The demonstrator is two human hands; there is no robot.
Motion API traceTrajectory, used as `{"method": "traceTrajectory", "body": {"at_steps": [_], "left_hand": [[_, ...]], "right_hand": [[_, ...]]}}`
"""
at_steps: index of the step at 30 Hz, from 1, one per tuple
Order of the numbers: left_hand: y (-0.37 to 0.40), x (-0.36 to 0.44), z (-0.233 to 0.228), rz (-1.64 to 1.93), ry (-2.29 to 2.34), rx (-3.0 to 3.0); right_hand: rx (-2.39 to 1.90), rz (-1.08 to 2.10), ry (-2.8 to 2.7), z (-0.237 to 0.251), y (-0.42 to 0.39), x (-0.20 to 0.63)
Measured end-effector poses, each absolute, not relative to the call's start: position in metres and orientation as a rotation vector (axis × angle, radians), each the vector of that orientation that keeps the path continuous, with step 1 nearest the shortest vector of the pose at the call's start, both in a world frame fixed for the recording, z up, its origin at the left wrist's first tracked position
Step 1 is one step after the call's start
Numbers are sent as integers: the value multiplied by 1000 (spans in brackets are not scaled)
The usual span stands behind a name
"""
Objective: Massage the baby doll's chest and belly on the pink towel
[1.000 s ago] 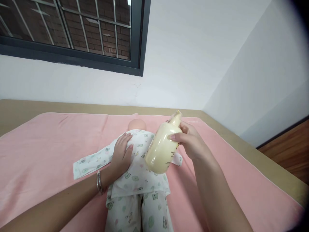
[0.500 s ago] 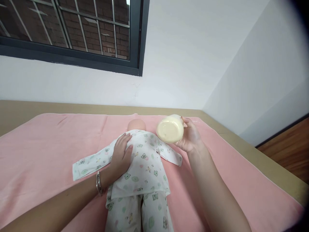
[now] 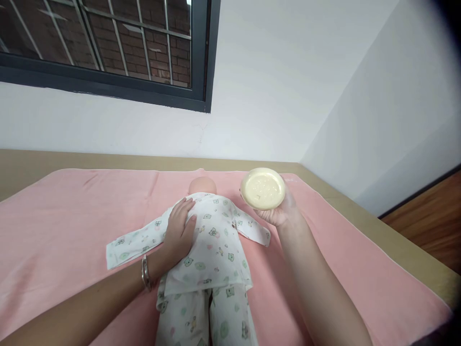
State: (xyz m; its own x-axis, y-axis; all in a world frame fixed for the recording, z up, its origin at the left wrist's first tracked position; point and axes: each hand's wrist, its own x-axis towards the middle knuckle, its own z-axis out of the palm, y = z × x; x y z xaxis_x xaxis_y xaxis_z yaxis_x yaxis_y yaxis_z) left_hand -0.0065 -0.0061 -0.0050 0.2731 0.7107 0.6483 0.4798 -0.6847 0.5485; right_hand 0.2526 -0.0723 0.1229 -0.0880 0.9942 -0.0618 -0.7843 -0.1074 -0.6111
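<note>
A baby doll [image 3: 216, 245] in a white printed top and trousers lies on a pink sheet [image 3: 72, 206], its smooth round head [image 3: 202, 185] pointing away from me and its sleeves spread out. No facial features show on the head. My left hand [image 3: 180, 228] rests flat on the upper left of the doll's top, fingers stretched and thumb apart. In my right hand [image 3: 281, 211] is a pale yellow round shallow cup [image 3: 262, 189], held above the sheet to the right of the doll's shoulder. Its round, shiny face is turned toward me, and most of my right fingers are hidden behind it.
The sheet covers a tan surface [image 3: 154, 162] that runs to a white wall [image 3: 259, 96]. At upper left is a dark-framed window [image 3: 201, 98] with metal bars. A wooden panel [image 3: 428, 216] stands at the far right.
My right hand has moved slightly right and turned the pale yellow cup so that its round face points more directly at me. My left hand stays on the doll.
</note>
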Motion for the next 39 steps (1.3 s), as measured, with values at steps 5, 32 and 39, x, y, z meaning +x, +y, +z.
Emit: {"method": "traceTrajectory", "body": {"at_steps": [5, 32, 39], "left_hand": [[-6, -7, -4, 1368, 1106, 2294], [-6, -6, -5, 1370, 1109, 2285], [-6, -6, -4, 1361, 1113, 2288]], "right_hand": [[-571, 1546, -582, 120, -71, 254], [-606, 1522, -495, 125, -70, 247], [-612, 1533, -447, 121, -67, 248]]}}
